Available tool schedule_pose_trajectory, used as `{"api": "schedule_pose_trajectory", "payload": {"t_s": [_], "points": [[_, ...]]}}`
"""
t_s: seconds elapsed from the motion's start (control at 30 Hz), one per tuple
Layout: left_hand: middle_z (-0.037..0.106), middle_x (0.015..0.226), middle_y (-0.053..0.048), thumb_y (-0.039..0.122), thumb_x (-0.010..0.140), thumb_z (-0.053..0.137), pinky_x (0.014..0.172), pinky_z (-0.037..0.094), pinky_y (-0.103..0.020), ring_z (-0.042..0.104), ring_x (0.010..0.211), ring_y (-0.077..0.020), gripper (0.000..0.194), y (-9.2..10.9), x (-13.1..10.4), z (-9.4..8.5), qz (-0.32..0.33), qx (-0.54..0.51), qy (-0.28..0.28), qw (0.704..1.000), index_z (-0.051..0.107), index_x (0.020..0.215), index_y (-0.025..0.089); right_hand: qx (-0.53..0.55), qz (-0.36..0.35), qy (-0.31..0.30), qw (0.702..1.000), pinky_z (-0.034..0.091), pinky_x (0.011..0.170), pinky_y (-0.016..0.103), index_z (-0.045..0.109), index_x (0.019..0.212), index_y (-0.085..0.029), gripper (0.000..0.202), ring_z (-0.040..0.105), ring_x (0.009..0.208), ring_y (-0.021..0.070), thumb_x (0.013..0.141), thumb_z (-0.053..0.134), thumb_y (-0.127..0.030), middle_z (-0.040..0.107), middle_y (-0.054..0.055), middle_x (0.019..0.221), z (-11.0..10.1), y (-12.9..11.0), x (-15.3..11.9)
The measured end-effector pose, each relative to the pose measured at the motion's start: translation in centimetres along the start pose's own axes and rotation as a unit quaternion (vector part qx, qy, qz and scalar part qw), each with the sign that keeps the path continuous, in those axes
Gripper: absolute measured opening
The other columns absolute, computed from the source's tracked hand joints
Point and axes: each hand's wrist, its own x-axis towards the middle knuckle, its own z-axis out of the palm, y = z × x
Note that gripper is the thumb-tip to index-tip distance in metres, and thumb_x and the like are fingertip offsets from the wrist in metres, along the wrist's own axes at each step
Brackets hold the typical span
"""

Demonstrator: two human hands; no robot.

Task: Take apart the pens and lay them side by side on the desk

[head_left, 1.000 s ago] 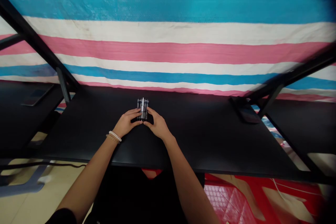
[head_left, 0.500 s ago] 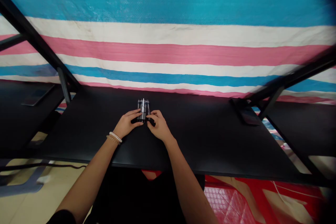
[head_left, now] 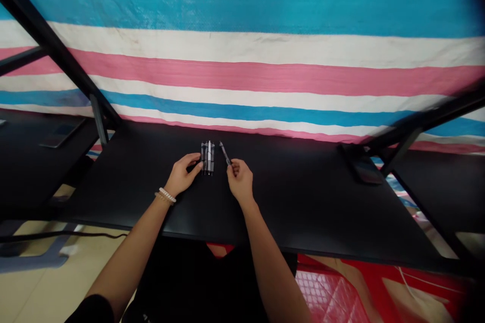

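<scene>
Several pens lie side by side in a tight upright row on the black table, dark and grey with one whiter pen among them. My left hand rests at the left edge of this row, its thumb and fingers apart and touching or almost touching the outermost pen. Apart from the row, to its right, my right hand pinches the lower end of a single dark pen. That pen slants, its top end pointing away and to the left.
A dark phone-like object lies at the table's right end. Another flat dark device is on the neighbouring table at left. Black metal frames flank the table, and a striped sheet hangs behind.
My right hand has moved right, taking one pen away from the row. My left hand stays beside the row, and the remaining pens now sit closer together. The view has shifted slightly.
</scene>
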Motion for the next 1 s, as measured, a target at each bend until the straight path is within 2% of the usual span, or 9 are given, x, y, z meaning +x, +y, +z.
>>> {"api": "schedule_pose_trajectory", "payload": {"t_s": [0.13,0.23,0.3,0.37,0.5,0.57,0.67,0.77,1.0], "points": [[0.073,0.119,-0.016,0.041,0.09,0.07,0.103,0.057,-0.048,0.072,0.111,-0.0258,0.039,-0.3,0.3,0.2,-0.037,-0.047,0.022,0.998,0.069,0.12,0.015,0.122,0.068,-0.01,0.99,0.053,0.054,0.031,0.067,0.106,-0.016,0.032,0.061,0.059,0.0161,0.087,0.062,-0.041,0.066,0.004,0.076,-0.5,-0.2,0.0],[0.075,0.116,-0.017,0.043,0.086,0.075,0.103,0.057,-0.048,0.073,0.11,-0.0264,0.041,0.2,0.8,0.7,-0.084,-0.145,0.038,0.985,0.068,0.115,0.014,0.193,0.061,-0.048,0.978,0.049,0.051,0.028,0.071,0.103,-0.017,0.033,0.056,0.053,0.013,0.086,0.067,-0.045,0.064,0.0,0.067,-0.8,-0.9,0.0],[0.074,0.119,-0.018,0.043,0.082,0.08,0.103,0.057,-0.048,0.074,0.109,-0.0269,0.047,1.1,1.3,1.2,-0.119,-0.232,0.032,0.965,0.066,0.116,0.013,0.221,0.041,-0.085,0.971,0.048,0.051,0.028,0.074,0.101,-0.02,0.031,0.055,0.053,0.0118,0.085,0.071,-0.047,0.064,0.0,0.068,-0.8,-1.5,-0.1],[0.074,0.122,-0.019,0.045,0.082,0.08,0.098,0.059,-0.048,0.075,0.106,-0.0273,0.052,2.1,1.6,1.7,-0.15,-0.314,-0.001,0.937,0.064,0.12,0.014,0.235,0.026,-0.124,0.964,0.047,0.051,0.027,0.075,0.101,-0.022,0.031,0.054,0.054,0.0112,0.085,0.072,-0.048,0.065,-0.001,0.071,-0.6,-2.1,-0.4],[0.079,0.108,-0.014,0.046,0.082,0.081,0.093,0.061,-0.044,0.077,0.099,-0.0253,0.042,3.9,2.2,2.4,-0.165,-0.397,-0.033,0.903,0.066,0.105,0.015,0.246,0.01,-0.151,0.957,0.048,0.053,0.026,0.075,0.102,-0.024,0.03,0.054,0.055,0.0107,0.086,0.073,-0.049,0.063,-0.002,0.07,-0.3,-2.7,-0.7],[0.079,0.103,-0.012,0.043,0.081,0.082,0.095,0.061,-0.044,0.077,0.099,-0.0245,0.036,4.5,2.4,2.6,-0.168,-0.42,-0.042,0.891,0.065,0.096,0.015,0.264,0.024,-0.145,0.953,0.05,0.054,0.027,0.074,0.102,-0.023,0.032,0.058,0.057,0.0116,0.086,0.072,-0.051,0.066,-0.001,0.071,-0.2,-2.8,-0.6],[0.079,0.104,-0.011,0.038,0.08,0.084,0.099,0.059,-0.046,0.076,0.101,-0.0244,0.032,4.8,2.6,2.8,-0.175,-0.439,-0.055,0.879,0.066,0.093,0.014,0.285,0.056,-0.139,0.947,0.051,0.049,0.026,0.072,0.1,-0.02,0.039,0.062,0.056,0.013,0.087,0.069,-0.057,0.071,0.002,0.075,0.0,-2.8,-0.5],[0.079,0.104,-0.011,0.037,0.081,0.083,0.102,0.058,-0.048,0.076,0.102,-0.0241,0.031,4.6,2.7,3.0,-0.17,-0.445,-0.054,0.877,0.066,0.093,0.014,0.272,0.064,-0.122,0.952,0.049,0.044,0.025,0.073,0.097,-0.02,0.042,0.06,0.051,0.0122,0.088,0.067,-0.061,0.071,0.002,0.072,0.2,-2.9,-0.5],[0.079,0.104,-0.009,0.036,0.079,0.085,0.096,0.06,-0.04,0.075,0.103,-0.0228,0.03,3.8,2.2,2.8,-0.17,-0.428,-0.043,0.887,0.069,0.095,0.016,0.249,0.044,-0.109,0.961,0.05,0.045,0.025,0.078,0.099,-0.02,0.036,0.059,0.051,0.0114,0.091,0.067,-0.053,0.07,0.002,0.071,0.1,-3.2,-1.0]]}}
